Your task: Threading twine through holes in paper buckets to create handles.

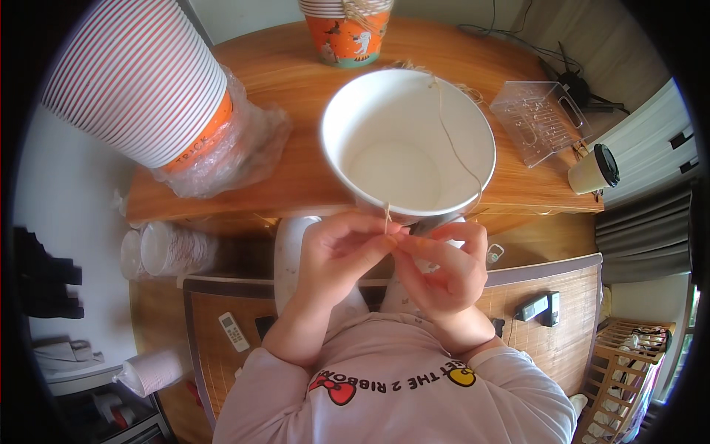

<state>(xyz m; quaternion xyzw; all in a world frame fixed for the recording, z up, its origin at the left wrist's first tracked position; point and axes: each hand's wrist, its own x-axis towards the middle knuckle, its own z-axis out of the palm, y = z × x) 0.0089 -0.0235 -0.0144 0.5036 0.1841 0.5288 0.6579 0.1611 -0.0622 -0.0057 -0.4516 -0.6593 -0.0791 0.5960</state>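
A large white-lined paper bucket (362,122) stands on the table, tilted toward me so I see its inside. A thin twine cord (450,137) runs from the far rim across the opening to the right edge. At the near rim a short piece of twine (387,213) comes down into my fingers. My left hand (342,255) is closed, pinching that twine just outside the rim. Right against it, my right hand (445,268) is closed too, its thumb and finger pressed together at the same twine. The exact end of the twine is hidden between the fingertips.
A tall stack of paper buckets (140,81) in plastic wrap (248,137) fills the table's left. Behind stands an orange decorated bucket stack (346,37). A clear plastic box (536,122) and a lidded cup (592,170) are at the right. More stacked buckets (174,250) lie below left.
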